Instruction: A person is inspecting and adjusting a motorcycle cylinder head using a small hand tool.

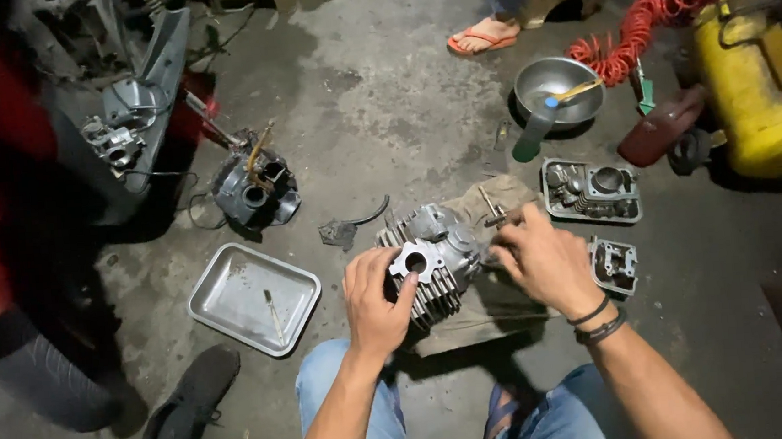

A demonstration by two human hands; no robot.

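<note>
Centre: we see the finned cylinder head (431, 262) on a board (471, 319).
Left: metal tray (252, 298), shoe (186, 408) nearer us.
Right: parts tray (591, 190); bowl (556, 84) behind it.

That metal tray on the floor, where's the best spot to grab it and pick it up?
Probably by the raised rim of the metal tray, on a long side, coming down from above. It lies flat on the floor, so only the lip gives fingers a hold. A thin tool lies loose inside, so keep it level.
</note>
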